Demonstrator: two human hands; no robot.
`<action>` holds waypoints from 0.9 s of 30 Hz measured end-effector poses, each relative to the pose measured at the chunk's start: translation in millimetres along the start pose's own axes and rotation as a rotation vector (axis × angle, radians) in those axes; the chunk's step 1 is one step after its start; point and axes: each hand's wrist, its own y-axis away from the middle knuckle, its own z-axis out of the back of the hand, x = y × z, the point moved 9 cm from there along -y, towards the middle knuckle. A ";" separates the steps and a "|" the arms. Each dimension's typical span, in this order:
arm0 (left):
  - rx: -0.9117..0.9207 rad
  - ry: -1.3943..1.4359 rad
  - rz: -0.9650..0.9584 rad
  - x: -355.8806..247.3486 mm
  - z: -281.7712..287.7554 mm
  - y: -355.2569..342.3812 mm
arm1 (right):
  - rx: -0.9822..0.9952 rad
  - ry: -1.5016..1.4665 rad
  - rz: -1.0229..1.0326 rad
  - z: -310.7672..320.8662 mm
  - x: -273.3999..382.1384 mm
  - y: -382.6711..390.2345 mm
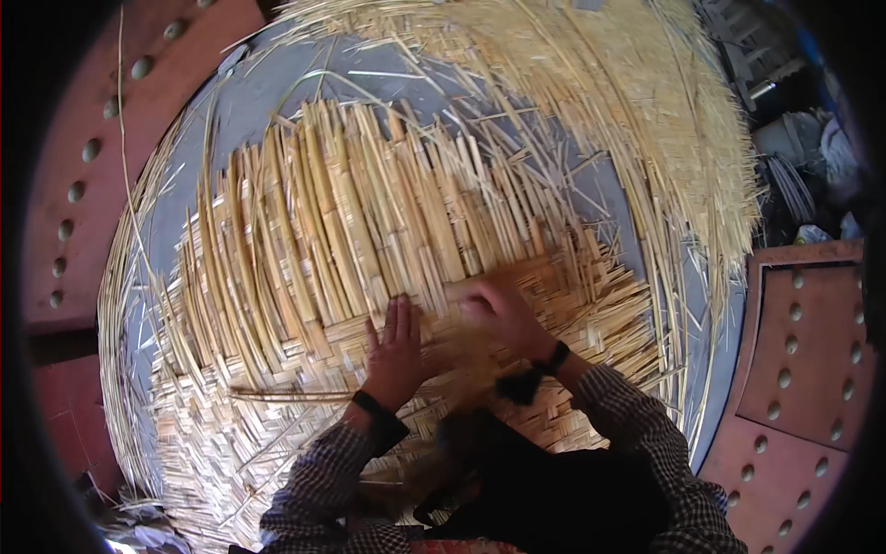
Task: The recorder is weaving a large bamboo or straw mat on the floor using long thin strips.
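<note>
A large mat woven from split, pale yellow reeds [221, 443] lies in front of me. Its near part is a tight slanting weave, while loose reed strips [346, 203] fan out side by side toward the far edge. My left hand [394, 355] rests on the mat where the weave meets these strips, fingers stretched out and slightly apart. To its right, my right hand [506, 316] is curled over the same band and smeared by motion. Its fingers look closed, but what they grip is blurred. Both wrists carry dark bands.
Another woven mat [664, 120], with long loose reeds along its edge, spreads across the far right. Grey floor [277, 88] shows between the mats. Reddish-brown panels with round studs stand at left [69, 258] and right [784, 415]. A pale bucket [789, 138] sits at far right.
</note>
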 end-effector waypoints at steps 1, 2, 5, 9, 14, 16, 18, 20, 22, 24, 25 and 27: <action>-0.075 -0.115 -0.026 -6.0 16.5 1.1 | 0.116 -0.036 -0.163 4.0 -24.4 20.4; -0.096 -0.063 -0.062 -13.0 27.1 -5.5 | 0.104 -0.027 -0.170 17.2 -39.5 31.2; -0.540 0.235 -0.272 -41.9 80.8 -30.2 | -0.108 -0.950 -0.663 25.3 -108.7 70.3; -0.406 0.338 -0.206 -67.7 53.3 -87.8 | -0.381 -1.233 -0.681 41.3 -123.4 68.8; -0.348 0.600 -0.235 -49.1 39.2 -84.3 | -0.291 -0.925 -0.551 76.8 -88.0 35.2; -0.353 0.738 -0.339 -43.3 49.3 -72.5 | 0.050 -0.064 -0.047 79.4 -43.3 -8.2; -0.274 0.750 -0.396 -43.9 52.7 -65.3 | 0.093 0.116 0.018 74.6 -42.3 -31.6; -0.247 0.751 -0.423 -45.1 57.5 -60.7 | 0.139 0.298 0.090 66.8 -40.6 -45.2; -0.241 0.754 -0.433 -45.2 61.3 -58.2 | 0.205 0.307 0.009 57.4 -49.5 -55.0; -0.231 0.810 -0.477 -46.2 64.7 -54.0 | 0.275 0.338 -0.041 48.9 -52.7 -62.8; -0.228 0.807 -0.490 -46.3 65.8 -51.9 | 0.324 0.365 -0.087 44.0 -55.4 -66.9; -0.215 0.916 -0.500 -44.1 67.7 -48.1 | 0.366 0.101 -0.181 37.8 -55.2 -80.1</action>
